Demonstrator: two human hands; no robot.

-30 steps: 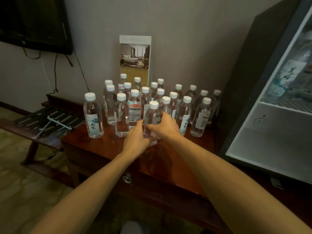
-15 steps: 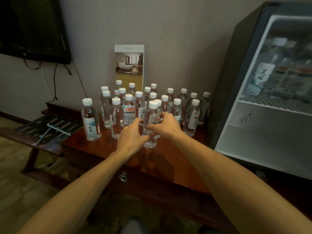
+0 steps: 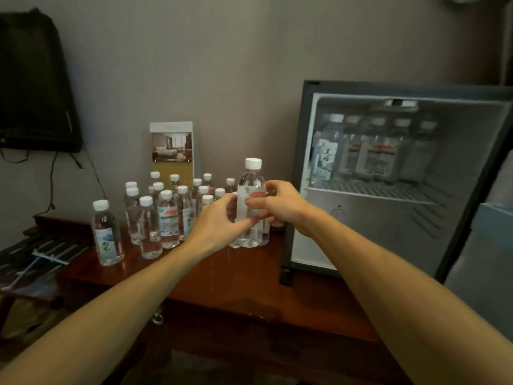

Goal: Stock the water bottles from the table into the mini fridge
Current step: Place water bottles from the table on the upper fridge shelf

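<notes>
Holding one water bottle [image 3: 251,190] upright with both hands, right out in front of me. My right hand [image 3: 281,204] wraps around the labelled middle with the thumb across the front. My left hand [image 3: 218,222] grips it lower down, thumb over the clear part. Can't tell if its base is off the table [image 3: 222,276] or not, since the bottles behind it muddle that. The white cap sticks up above both hands.

The other bottles [image 3: 166,215] stand packed together just left of and behind my left hand, with one loner [image 3: 107,236] further left near the table edge. A hotel leaflet [image 3: 172,151] leans on the wall behind them.

The mini fridge [image 3: 361,232] sits just right of my right hand, door open, with a row of stocked bottles [image 3: 369,154] on its wire shelf. A TV [image 3: 36,87] hangs way off to the left, above a luggage rack [image 3: 41,257].
</notes>
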